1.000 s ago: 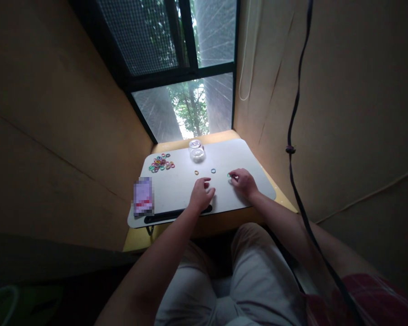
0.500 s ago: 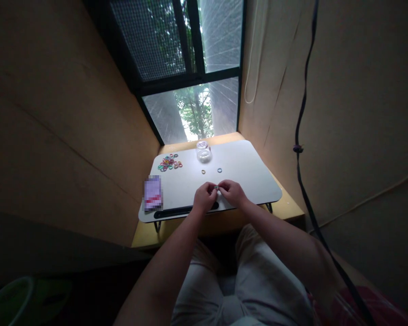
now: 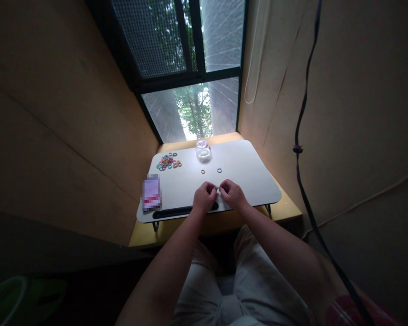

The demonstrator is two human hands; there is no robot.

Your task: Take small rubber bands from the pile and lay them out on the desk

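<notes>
My left hand [image 3: 205,198] and my right hand [image 3: 232,194] are held close together over the front part of the white table [image 3: 255,181]. Between their pinched fingertips is a small greenish band [image 3: 217,187], gripped at one end by each hand. Beyond the hands lie a yellowish ring [image 3: 203,171] and a blue ring [image 3: 219,170], apart from each other. A pile of many-coloured rings [image 3: 166,161] sits at the table's back left.
A clear round container [image 3: 204,154] stands at the back middle, its lid-like round piece [image 3: 201,144] behind it. A blurred purple packet [image 3: 152,192] lies at the left edge. A black slot [image 3: 173,212] runs along the front. A dark cord [image 3: 301,167] hangs at the right.
My fingertips have moved slightly apart, and the greenish band between them looks more stretched out sideways. The rings on the table have stayed in place.
</notes>
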